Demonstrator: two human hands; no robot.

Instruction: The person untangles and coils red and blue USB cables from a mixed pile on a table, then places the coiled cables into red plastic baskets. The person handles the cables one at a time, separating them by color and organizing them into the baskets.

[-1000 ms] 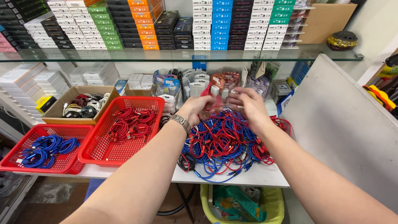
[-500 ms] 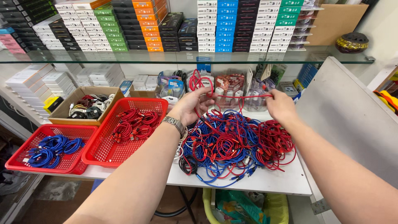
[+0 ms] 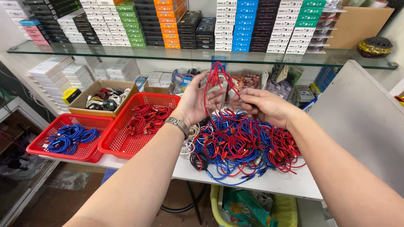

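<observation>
1. Two hands working above a white table (image 3: pixel 269 185): left hand (image 3: pixel 195 101) raised with palm open and fingers spread, right hand (image 3: pixel 263 107) at 3 o'clock from it, just beside.
2. Looping a red cable (image 3: pixel 215 86) over the left hand's fingers, its top arching toward 12 o'clock above both hands.
3. Pinching the same red cable with the right hand's thumb and fingertips pressed together, at about the 9 o'clock edge of that hand.
4. Wearing a metal watch (image 3: pixel 179 124) on the left wrist, at 7 o'clock from the palm.
5. Lying directly below both hands at 6 o'clock: a tangled pile of red and blue cables (image 3: pixel 240 145), resting on the table.
6. Sitting at 9 o'clock from the pile, touching one another: a red basket of red cables (image 3: pixel 141 120), then further toward 9 o'clock a red basket of blue cables (image 3: pixel 69 136).
7. Standing at 10 o'clock from the hands: a cardboard box of white and black cables (image 3: pixel 105 97).
8. Running across at 12 o'clock: a glass shelf (image 3: pixel 189 54) bearing stacked small boxes (image 3: pixel 235 25) in many colours.
9. Showing at 6 o'clock under the table edge: a yellow-green bin (image 3: pixel 252 208).
</observation>
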